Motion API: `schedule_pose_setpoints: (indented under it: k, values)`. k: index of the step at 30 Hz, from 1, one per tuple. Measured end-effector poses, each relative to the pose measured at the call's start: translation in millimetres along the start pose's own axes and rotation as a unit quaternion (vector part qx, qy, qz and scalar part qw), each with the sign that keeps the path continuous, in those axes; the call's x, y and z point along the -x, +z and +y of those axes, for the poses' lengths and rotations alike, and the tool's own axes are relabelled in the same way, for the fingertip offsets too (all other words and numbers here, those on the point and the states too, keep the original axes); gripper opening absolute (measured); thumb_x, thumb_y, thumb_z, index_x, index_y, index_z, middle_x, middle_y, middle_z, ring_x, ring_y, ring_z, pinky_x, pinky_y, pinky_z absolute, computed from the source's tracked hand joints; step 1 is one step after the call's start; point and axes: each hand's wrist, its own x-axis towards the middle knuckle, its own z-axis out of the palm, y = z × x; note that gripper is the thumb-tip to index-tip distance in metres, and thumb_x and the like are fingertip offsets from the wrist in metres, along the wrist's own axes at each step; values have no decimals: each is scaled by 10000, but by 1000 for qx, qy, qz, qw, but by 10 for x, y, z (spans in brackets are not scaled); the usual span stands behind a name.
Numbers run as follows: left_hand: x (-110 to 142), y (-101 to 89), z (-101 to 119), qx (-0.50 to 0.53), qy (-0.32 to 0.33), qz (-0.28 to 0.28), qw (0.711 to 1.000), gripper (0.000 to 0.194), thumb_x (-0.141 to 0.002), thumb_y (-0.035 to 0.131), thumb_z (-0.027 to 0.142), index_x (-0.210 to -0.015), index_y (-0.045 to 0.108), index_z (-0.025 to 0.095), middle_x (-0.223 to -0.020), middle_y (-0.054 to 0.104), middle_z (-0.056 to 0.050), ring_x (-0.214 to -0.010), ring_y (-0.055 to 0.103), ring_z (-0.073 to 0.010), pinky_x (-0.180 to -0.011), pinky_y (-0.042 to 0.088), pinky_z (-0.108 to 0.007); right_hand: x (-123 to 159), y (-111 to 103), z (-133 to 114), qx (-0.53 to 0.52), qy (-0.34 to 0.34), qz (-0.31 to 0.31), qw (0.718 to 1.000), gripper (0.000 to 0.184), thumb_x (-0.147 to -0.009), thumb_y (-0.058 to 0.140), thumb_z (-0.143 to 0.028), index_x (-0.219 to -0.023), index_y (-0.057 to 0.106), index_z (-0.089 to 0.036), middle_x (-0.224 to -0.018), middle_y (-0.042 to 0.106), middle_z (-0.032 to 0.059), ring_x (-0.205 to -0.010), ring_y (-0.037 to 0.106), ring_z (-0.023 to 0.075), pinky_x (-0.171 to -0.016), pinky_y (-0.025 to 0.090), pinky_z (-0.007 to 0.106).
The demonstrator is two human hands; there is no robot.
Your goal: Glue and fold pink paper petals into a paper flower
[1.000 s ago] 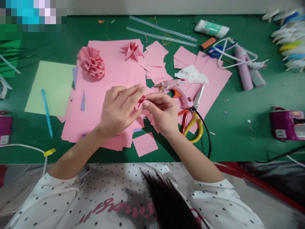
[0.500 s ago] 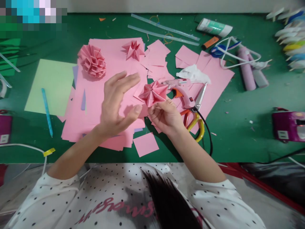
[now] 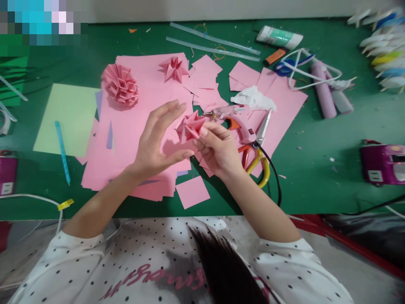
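A folded pink paper flower (image 3: 190,127) with pointed petals is pinched at its right side by my right hand (image 3: 218,145). To its left, my left hand (image 3: 156,137) is open, fingers and thumb spread apart around the flower's near side without gripping it. Beneath both hands lies a stack of pink paper sheets (image 3: 126,156). On that stack rest a large pleated paper ball (image 3: 120,85) and a smaller pink paper star (image 3: 174,69). A small pink paper square (image 3: 193,192) lies near the table's front edge.
Right of my hands are a pink glue gun (image 3: 242,120), scissors (image 3: 260,156) and a crumpled white tissue (image 3: 254,99). Two glue sticks (image 3: 211,40) lie at the back. Left are a light green sheet (image 3: 71,109) and a blue pen (image 3: 62,152). A purple box (image 3: 382,164) stands at the right.
The paper flower has moved slightly left toward my left hand and tilted. My right thumb now presses on its right side. The left hand stays spread.
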Motion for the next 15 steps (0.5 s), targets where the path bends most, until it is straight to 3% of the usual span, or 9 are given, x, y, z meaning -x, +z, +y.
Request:
schedule_pose_setpoints:
  k: [5, 10, 15]
  values:
    - [8, 29, -66, 24, 23, 6, 999, 739, -835, 805, 659, -1479, 596, 362, -1558, 587, -81, -1390, 618, -326, -1036, 622, -430, 43, 72, -129, 153, -126, 43, 979, 193, -787, 913, -423, -872, 821, -276, -837, 828, -27, -751, 783, 132, -696, 685, 267]
    - [20, 62, -78, 85, -28, -19, 996, 629, -891, 801, 533, -1461, 630, 325, -1460, 665, -89, -1134, 726, -218, -950, 641, -332, 74, 68, -171, 265, -221, 36, 938, 61, -868, 840, -295, -920, 825, -268, -878, 846, -12, -805, 793, 149, -739, 688, 291]
    - [-14, 66, -72, 165, -104, -42, 980, 535, -893, 817, 497, -1374, 684, 303, -1419, 697, -74, -1142, 740, -198, -959, 632, -303, 70, 29, -185, 348, -314, -2, 883, 83, -913, 792, -261, -987, 813, -290, -929, 826, 4, -872, 779, 168, -812, 669, 339]
